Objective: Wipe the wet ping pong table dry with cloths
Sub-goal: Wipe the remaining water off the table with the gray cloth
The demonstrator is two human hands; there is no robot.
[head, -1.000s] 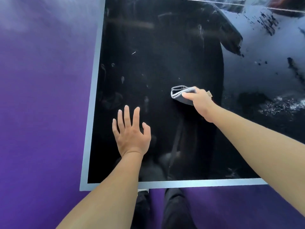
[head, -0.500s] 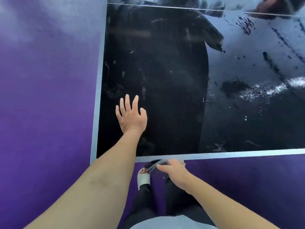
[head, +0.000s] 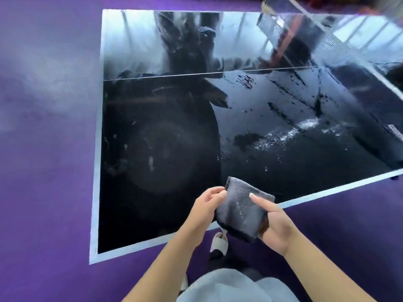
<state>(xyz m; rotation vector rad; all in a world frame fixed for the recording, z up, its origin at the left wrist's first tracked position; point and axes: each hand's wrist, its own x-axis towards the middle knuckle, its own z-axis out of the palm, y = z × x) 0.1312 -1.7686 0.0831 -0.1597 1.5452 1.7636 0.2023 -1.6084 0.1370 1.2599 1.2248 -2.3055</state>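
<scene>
Your left hand (head: 206, 205) and right hand (head: 273, 223) are raised side by side over the near edge of the wet ping pong table (head: 157, 153), left fingers pinching the folded grey cloth (head: 242, 211) at its left edge, right fingers curled under it with the thumb pressed on top.

Black ping pong table (head: 157, 162) ahead of my hands, water droplets (head: 283, 136) shining up and right of my right hand (head: 275, 227), purple floor (head: 43, 149) below.

Only the net (head: 340, 38) at the far right stands on the table (head: 157, 149).
</scene>
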